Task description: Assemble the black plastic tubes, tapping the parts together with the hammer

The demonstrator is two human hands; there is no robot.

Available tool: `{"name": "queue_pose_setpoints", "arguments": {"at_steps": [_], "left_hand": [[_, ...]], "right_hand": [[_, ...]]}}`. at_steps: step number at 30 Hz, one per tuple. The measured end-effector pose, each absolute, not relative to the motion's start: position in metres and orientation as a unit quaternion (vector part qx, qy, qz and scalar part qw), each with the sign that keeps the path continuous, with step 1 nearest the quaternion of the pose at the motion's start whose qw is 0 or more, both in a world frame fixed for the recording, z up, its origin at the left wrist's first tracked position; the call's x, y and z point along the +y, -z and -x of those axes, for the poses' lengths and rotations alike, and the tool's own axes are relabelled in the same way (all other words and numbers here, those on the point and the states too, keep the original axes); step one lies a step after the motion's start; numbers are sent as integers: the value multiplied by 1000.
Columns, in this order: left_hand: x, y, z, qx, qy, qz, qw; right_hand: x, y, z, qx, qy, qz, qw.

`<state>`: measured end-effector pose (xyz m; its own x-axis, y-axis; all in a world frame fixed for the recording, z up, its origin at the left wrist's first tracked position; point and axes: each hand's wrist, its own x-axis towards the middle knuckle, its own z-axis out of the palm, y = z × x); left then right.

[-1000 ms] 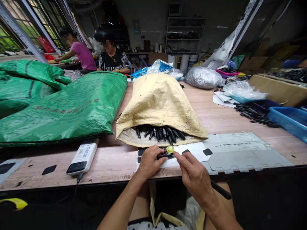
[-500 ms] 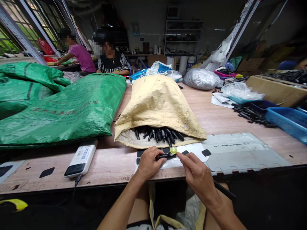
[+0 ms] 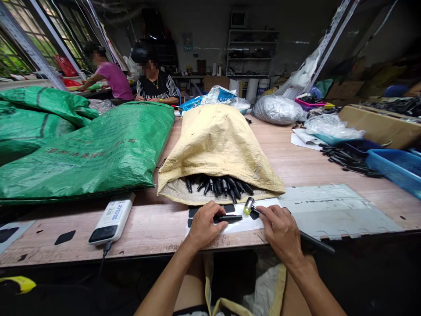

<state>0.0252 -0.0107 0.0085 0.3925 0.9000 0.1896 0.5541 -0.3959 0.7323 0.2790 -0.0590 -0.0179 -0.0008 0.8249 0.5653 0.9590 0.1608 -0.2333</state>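
Observation:
My left hand (image 3: 204,224) is closed around one end of a slim black plastic tube (image 3: 232,218), which lies level over the white sheet (image 3: 240,226) at the table edge. In my right hand (image 3: 281,231) is a small mallet, gripped by its black handle (image 3: 315,242). The mallet head (image 3: 249,205) is metal with a yellow face, and it stands just right of the tube, apart from it. Beyond both hands, similar black tubes (image 3: 226,185) stick out of the mouth of a tan woven sack (image 3: 219,140).
A green woven sack (image 3: 98,149) and a white power bank (image 3: 112,219) lie on the left. On the right are a grey mat (image 3: 335,210), a pile of black parts (image 3: 348,160) and a blue basket (image 3: 394,169). Two people sit across the table.
My right hand has moved right with the mallet, and its head has swung off the tube. My left hand has stayed in place on the tube.

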Motion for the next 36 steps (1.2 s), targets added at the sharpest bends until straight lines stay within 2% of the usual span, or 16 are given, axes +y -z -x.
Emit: {"name": "queue_pose_setpoints", "arguments": {"at_steps": [9,12,16,19,24,27,31,34,36], "left_hand": [[-14,-12,-23,449,-311,-783,299],[-34,-32,-22,426,-294,-773,367],[-77,-37,-31,356,-198,-775,483],[-102,1,-44,386,-111,-762,508],[-114,92,-58,586,32,-675,448],[-117,114,-57,588,62,-674,443],[-123,86,-55,540,70,-730,412],[-118,34,-53,466,43,-778,419],[-100,-4,-46,436,-30,-789,431]], "right_hand": [[-60,25,-275,-690,143,645,297],[-60,24,-274,-689,147,649,288],[-60,24,-273,-685,153,653,285],[-60,24,-273,-685,158,651,285],[-60,25,-273,-685,165,648,288],[-60,25,-273,-686,165,648,288],[-59,26,-273,-683,165,652,285],[-60,27,-273,-684,168,649,287],[-60,26,-273,-685,169,647,288]]}}
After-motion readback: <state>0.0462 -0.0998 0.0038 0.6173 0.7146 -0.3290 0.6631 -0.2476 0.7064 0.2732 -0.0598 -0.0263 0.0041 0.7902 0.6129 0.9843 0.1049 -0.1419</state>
